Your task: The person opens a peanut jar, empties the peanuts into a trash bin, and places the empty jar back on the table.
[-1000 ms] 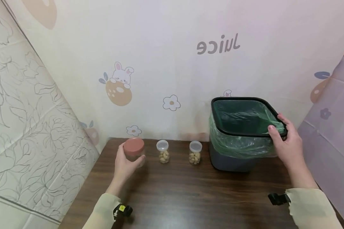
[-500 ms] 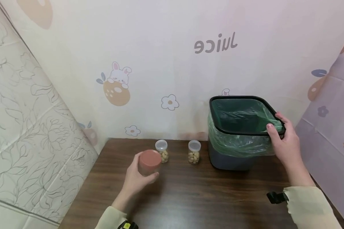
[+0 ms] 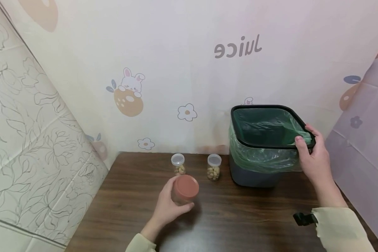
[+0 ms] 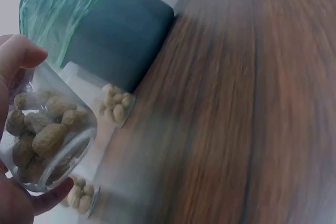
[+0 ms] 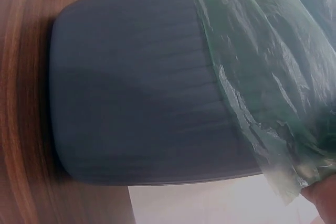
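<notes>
My left hand (image 3: 169, 206) grips a clear jar with a reddish-brown lid (image 3: 187, 187), lifted above the table in front of the small jars. Through its wall in the left wrist view, unshelled peanuts (image 4: 48, 139) show inside. At the right, my right hand (image 3: 317, 159) holds the black rim of a grey trash bin (image 3: 253, 177), thumb over the rim at its near right corner. A green plastic bag (image 3: 261, 157) lines the bin and folds down over its outside. In the right wrist view the bag (image 5: 273, 66) hangs over the bin's dark side (image 5: 136, 87).
Two small clear jars with pale nuts stand near the back edge: a left jar (image 3: 177, 160), partly hidden behind the held jar, and a right jar (image 3: 214, 171) beside the bin. The brown wooden table (image 3: 126, 189) meets a printed wall cloth (image 3: 163, 42) at the back.
My left hand has carried the red-lidded jar from the back left of the table to the right and nearer, past the left small jar. My right hand stays on the bin's rim.
</notes>
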### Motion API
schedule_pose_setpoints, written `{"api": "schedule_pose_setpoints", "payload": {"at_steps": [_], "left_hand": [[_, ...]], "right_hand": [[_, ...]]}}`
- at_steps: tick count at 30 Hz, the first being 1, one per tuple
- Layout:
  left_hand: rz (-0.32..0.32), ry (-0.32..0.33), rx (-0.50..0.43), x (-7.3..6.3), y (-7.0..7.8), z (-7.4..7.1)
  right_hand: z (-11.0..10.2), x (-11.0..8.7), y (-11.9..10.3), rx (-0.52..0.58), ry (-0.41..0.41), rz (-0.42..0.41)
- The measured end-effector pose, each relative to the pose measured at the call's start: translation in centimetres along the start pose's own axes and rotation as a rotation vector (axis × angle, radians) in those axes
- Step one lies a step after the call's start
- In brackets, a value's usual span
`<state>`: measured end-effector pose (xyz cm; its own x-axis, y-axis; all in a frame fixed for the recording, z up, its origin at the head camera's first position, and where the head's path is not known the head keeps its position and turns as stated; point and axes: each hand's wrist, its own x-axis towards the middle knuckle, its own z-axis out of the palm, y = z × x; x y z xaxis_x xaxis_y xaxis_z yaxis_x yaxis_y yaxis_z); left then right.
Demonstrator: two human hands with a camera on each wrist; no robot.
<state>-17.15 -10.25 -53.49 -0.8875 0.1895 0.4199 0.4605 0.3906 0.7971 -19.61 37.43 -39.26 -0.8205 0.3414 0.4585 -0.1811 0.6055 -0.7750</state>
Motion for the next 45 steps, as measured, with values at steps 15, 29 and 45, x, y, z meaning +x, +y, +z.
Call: {"api": "schedule_pose_setpoints", "payload": {"at_steps": [15, 29, 45], "left_hand": [[0.101, -0.066, 0.060, -1.1, 0.3, 2.8], [0.259, -0.070, 0.139, -1.1, 1.0, 3.7], [0.337, 0.018, 0.242, -1.6, 1.3, 4.4]], "right_hand": [[-0.3, -4.4, -5.3, -0.083, 0.130, -0.209], [10.1, -15.1, -8.5, -0.038, 0.012, -0.546], [17.2, -19.3, -6.9, 0.082, -0.550, 0.057]]}}
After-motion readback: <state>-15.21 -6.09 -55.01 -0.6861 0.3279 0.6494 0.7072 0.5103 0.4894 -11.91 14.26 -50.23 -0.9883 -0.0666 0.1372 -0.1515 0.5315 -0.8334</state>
